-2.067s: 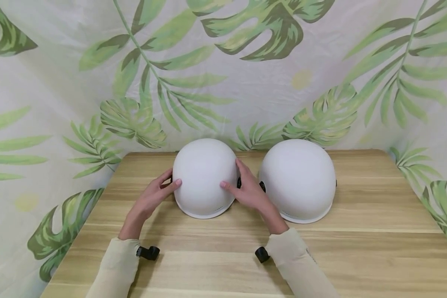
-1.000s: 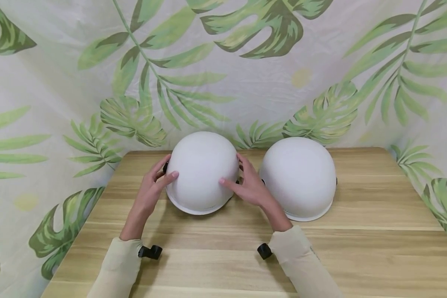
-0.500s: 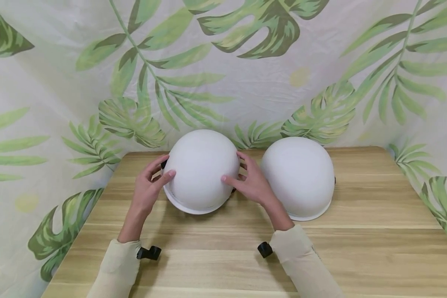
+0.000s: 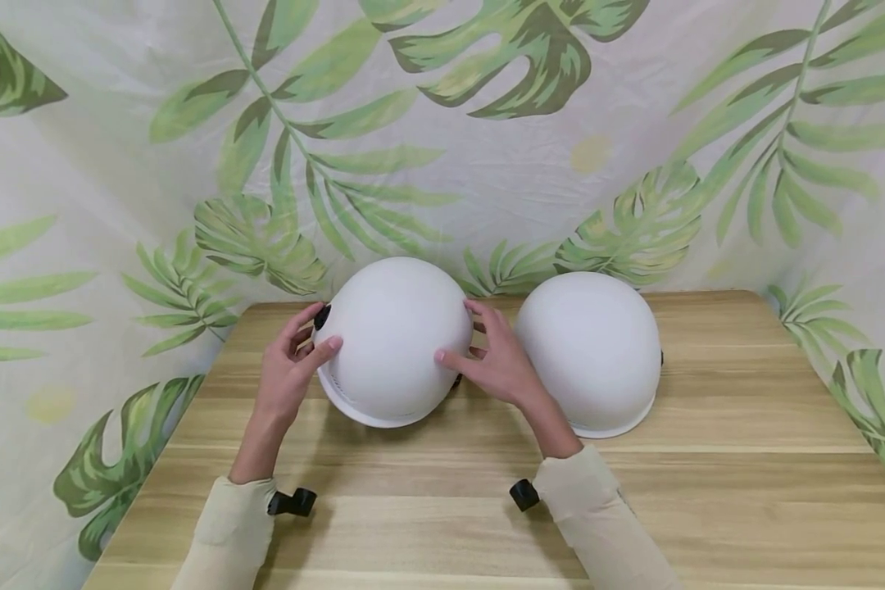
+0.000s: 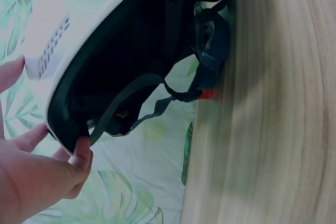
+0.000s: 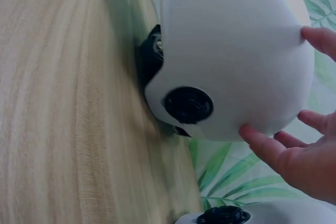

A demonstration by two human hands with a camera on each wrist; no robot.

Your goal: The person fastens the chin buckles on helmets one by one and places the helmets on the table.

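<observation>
A white helmet [image 4: 394,336] is tilted on the table, its left side raised, held between both hands. My left hand [image 4: 288,369] grips its left rim, thumb on the shell and fingertips curling under the edge in the left wrist view. That view also shows the dark lining and black chin straps [image 5: 131,90], with a small red piece [image 5: 206,94] close to the tabletop. On the other side, my right hand [image 4: 497,356] holds the shell with spread thumb and fingers. The right wrist view shows a round black side fitting [image 6: 188,105] low on the shell.
A second white helmet [image 4: 590,352] stands dome up just right of my right hand. Both are near the back edge of the wooden table [image 4: 428,533]. Behind hangs a leaf-patterned cloth [image 4: 531,188]. Black wrist-worn devices [image 4: 292,501] sit at both sleeves.
The held helmet has tipped and turned, its left side rising and shifting left; its left black fitting now shows. My left hand has moved left and up with it. The second helmet stays put.
</observation>
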